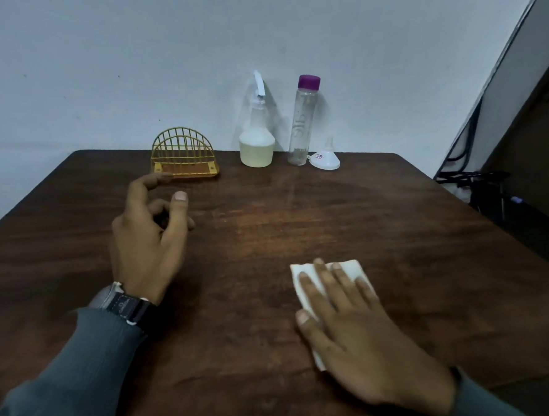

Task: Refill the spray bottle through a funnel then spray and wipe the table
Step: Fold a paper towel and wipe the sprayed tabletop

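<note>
Two hands work over a dark wooden bench [299, 212]; the wiping step appears to be in hand. The spray bottle [257, 144] stands upright at the back edge against the wall, its trigger head on and pale liquid in its lower part.

Just right of the spray bottle stands a tall, narrow clear bottle [303, 122] with a purple cap, and it looks nearly empty. Right of that, a white funnel [325, 159] sits mouth down. Left of the spray bottle is a yellow wire rack [183, 158].

Well in front of the spray bottle and a little to its right, the right hand [354, 328] lies flat on a folded white cloth [350, 266]. Its fingers [327, 281] are straight and slightly spread, pressing the cloth to the wood. The left hand [146, 241], with a watch [125, 305] at the wrist, hovers in front and to the left of the spray bottle, just before the rack. Its fingers [149, 183] are loosely curled and hold nothing.

Several things could go wrong from here. A long forward sweep of the cloth could reach the back row, and the slim clear bottle would likely tip first, with the light funnel skidding away. Knocking the spray bottle over could leak liquid. The cloth could bunch or slip from under a flat palm, since nothing pinches it. The idle left hand could nudge the rack. Whether the wood is wet cannot be told.
</note>
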A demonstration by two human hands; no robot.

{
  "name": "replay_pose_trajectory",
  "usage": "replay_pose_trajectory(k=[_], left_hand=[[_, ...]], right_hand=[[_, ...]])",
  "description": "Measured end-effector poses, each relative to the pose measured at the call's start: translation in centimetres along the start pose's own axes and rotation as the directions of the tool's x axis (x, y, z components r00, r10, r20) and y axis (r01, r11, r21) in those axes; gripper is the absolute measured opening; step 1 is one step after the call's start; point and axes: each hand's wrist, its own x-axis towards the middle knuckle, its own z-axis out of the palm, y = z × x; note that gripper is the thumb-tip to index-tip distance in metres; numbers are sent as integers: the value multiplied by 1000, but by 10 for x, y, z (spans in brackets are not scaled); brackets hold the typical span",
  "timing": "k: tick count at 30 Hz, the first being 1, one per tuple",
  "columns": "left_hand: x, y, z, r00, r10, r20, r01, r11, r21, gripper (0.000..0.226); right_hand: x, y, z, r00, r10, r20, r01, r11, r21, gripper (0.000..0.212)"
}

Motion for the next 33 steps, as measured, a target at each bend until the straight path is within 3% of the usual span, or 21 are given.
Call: replay_pose_trajectory(k=[3, 10, 13, 15, 17, 19, 23, 25, 29, 33], left_hand=[[-16, 9, -1, 999, -9, 52, 8, 1000, 14, 31], [-46, 16, -20, 995, 26, 98, -33, 997, 74, 36], [-50, 15, -27, 995, 51, 82, -57, 995, 82, 35], [-51, 17, -30, 996, 50, 74, -56, 995, 79, 33], [-51, 18, -33, 998, 45, 50, -48, 997, 58, 32], [-50, 19, -35, 999, 42, 21, -43, 998, 43, 32], [-49, 19, -36, 999, 34, -5, -34, 999, 30, 32], [-49, 17, -37, 1000, 21, -16, -20, 999, 31, 33], [-47, 13, -46, 999, -4, -48, 6, 999, 44, 33], [-45, 1, -64, 997, -13, -77, 18, 997, 72, 31]], right_hand=[[20, -26, 1, 998, -71, 2, 70, 996, 56, 66], [63, 12, -6, 1000, 15, -1, -15, 999, 31, 62], [24, 27, -3, 998, 66, -7, -66, 997, 26, 80], [-10, 26, 4, 999, 48, -25, -48, 998, -27, 103], [-36, 10, 10, 1000, 18, -21, -19, 997, -81, 110], [-46, -14, 12, 999, -28, -16, 27, 999, -41, 104], [-29, -64, 19, 986, -156, -54, 159, 987, 38, 73], [-5, -73, 22, 979, -197, -59, 200, 979, 42, 70], [39, -53, 9, 993, -115, -13, 116, 993, 25, 66], [15, -27, 4, 1000, 2, -14, -1, 999, 37, 71]])
